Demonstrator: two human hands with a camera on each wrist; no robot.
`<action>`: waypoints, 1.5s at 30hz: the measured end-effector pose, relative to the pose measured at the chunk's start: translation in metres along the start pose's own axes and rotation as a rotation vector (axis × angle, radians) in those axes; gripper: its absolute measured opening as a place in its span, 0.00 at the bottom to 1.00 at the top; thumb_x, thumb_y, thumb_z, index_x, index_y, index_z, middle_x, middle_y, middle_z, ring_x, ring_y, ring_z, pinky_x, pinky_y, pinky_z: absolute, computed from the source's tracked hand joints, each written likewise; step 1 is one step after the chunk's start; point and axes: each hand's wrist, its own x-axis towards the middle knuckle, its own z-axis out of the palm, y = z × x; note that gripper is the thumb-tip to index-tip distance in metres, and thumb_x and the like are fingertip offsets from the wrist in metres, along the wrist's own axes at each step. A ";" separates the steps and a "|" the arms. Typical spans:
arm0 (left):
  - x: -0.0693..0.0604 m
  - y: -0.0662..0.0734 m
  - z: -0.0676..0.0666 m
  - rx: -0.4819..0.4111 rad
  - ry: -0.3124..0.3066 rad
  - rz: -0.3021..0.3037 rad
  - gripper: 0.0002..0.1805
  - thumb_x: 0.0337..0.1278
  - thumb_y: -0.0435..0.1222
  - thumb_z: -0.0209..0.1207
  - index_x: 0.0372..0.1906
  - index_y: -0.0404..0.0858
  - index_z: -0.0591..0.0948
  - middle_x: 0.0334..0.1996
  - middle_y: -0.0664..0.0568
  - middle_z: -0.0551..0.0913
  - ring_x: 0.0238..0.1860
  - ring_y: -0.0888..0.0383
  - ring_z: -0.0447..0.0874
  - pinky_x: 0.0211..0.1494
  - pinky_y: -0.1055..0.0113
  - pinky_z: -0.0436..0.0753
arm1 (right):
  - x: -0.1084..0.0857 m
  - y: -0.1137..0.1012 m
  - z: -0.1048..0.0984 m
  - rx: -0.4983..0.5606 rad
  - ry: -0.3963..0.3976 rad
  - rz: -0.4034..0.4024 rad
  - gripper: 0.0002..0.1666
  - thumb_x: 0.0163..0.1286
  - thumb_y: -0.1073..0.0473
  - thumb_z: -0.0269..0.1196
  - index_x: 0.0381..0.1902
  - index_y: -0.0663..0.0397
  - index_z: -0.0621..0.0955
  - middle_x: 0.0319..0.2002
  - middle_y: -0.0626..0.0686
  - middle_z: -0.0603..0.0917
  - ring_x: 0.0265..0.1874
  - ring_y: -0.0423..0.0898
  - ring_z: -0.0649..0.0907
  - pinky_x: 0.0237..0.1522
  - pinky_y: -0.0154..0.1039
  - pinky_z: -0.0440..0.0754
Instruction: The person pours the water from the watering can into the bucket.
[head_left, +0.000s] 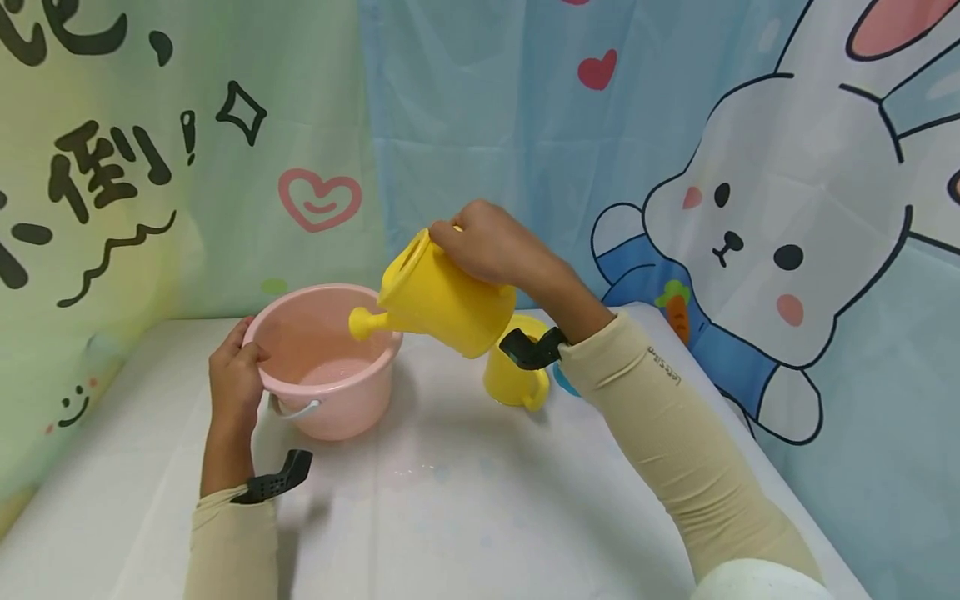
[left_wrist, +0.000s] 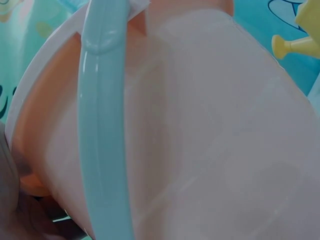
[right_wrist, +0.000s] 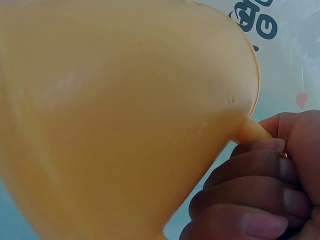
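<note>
My right hand (head_left: pixel 491 246) grips the handle of a yellow watering can (head_left: pixel 450 304), which is tilted to the left with its round spout head over the right part of the pink bucket (head_left: pixel 356 408). In the right wrist view, the fingers (right_wrist: pixel 245 180) curl round the handle beside the can's body (right_wrist: pixel 115 120). My left hand (head_left: pixel 236 375) holds the bucket's left rim, thumb at the inside edge. The left wrist view shows the bucket wall (left_wrist: pixel 215 120) close up, its pale handle (left_wrist: pixel 102 120) and part of the hand (left_wrist: pixel 25 215) at the lower left.
Behind the raised can, a second yellow vessel (head_left: pixel 510 379) with a handle stands on the white table (head_left: pixel 465 500). Part of a blue object (head_left: pixel 565 381) shows beside it. Small drops lie on the table front of the bucket. A printed curtain (head_left: pixel 465 108) hangs behind.
</note>
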 end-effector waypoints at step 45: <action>0.001 -0.002 0.001 -0.011 0.009 0.009 0.32 0.62 0.30 0.39 0.73 0.36 0.61 0.73 0.47 0.60 0.73 0.53 0.55 0.71 0.61 0.59 | 0.001 -0.002 0.002 -0.012 -0.011 0.015 0.25 0.75 0.46 0.46 0.29 0.55 0.81 0.28 0.54 0.81 0.24 0.48 0.82 0.27 0.35 0.81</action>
